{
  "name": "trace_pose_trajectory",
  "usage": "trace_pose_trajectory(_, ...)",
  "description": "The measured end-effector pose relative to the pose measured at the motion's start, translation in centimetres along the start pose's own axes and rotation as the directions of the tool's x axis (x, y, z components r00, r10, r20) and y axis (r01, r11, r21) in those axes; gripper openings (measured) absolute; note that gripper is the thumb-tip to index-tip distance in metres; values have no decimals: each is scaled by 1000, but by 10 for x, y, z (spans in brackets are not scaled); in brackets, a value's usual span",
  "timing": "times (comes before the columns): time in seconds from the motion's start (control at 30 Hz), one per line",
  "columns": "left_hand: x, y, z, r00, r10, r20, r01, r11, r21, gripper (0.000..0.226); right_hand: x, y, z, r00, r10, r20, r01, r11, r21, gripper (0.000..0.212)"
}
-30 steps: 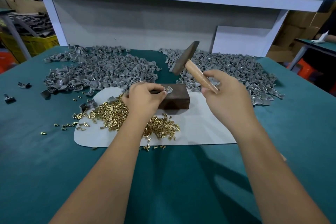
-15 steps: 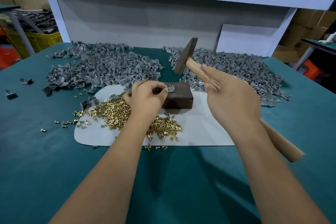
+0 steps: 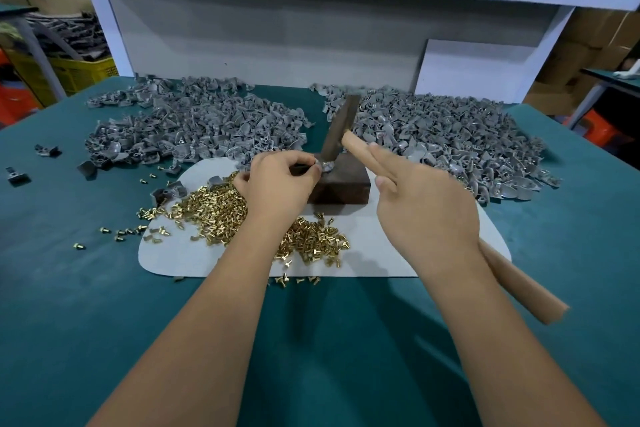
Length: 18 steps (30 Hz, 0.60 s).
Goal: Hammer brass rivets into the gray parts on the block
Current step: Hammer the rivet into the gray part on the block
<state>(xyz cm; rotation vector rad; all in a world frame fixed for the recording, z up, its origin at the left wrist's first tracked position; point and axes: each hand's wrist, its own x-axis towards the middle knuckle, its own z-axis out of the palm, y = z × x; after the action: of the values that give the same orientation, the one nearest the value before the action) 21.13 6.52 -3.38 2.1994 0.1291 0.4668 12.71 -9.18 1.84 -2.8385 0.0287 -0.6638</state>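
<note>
On block [image 3: 341, 182] top, near its left edge, gray part [image 3: 326, 166] sitting; left hand [image 3: 277, 180] pinching it, steadying for blow. Right hand [image 3: 427, 208] gripping hammer [image 3: 341, 130] handle, forefinger lying straight along it, head meeting part. Brass rivets [image 3: 242, 215] heaped left-front of block, within reach.

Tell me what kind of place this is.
Most likely a small factory or workshop assembly bench. Two big heaps of identical gray parts cover the green table, loose brass rivets lie piled on a white mat, and cardboard boxes are stacked behind.
</note>
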Motion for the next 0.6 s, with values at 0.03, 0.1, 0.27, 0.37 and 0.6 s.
trace_pose_trajectory(0.03, 0, 0, 0, 1000, -5, -2, 5, 1000, -9, 7, 1, -1, 0, 999, 12, -30, -12, 1000, 10, 45)
trace_pose_trajectory(0.1, -1, 2, 1, 1000, -14, -12, 13, 1000, -15, 7, 2, -3, -2, 989, 29, -147, -24, 999, 34, 45)
trace_pose_trajectory(0.27, -3, 1, 0, 1000, -3, -10, 3, 999, -38, 7, -3, -1, 1, 996, -60, -61, 58, 998, -34, 53)
trace_pose_trajectory(0.37, -3, 1, 1, 1000, -20, -17, 19, 998, -54, 7, -3, 1, 3, 996, -30, -78, 27, 999, -37, 53)
trace_pose_trajectory(0.6, -1, -3, 4, 999, -25, -30, 24, 999, -41, 3, -3, -2, 7, 992, -99, -78, 89, 988, -123, 65)
